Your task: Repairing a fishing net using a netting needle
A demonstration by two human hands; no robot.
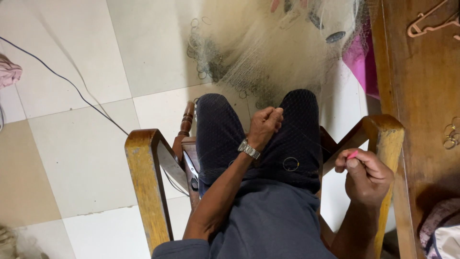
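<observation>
Seated in a wooden armchair [143,172], fishing net [268,52] draped past the knees, left hand [264,125] pinching its mesh taut while right hand [366,175] grips a pink netting needle [352,154] beside the armrest, drawing thread.

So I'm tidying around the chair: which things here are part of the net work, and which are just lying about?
In use: fishing net, left hand, right hand, pink tool, ring.
Lying about: scissors, hanger, cable, pink cloth.

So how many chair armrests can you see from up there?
2: the left armrest beside the left hand at the net, the right armrest by the right hand. Neither looks hidden.
</observation>
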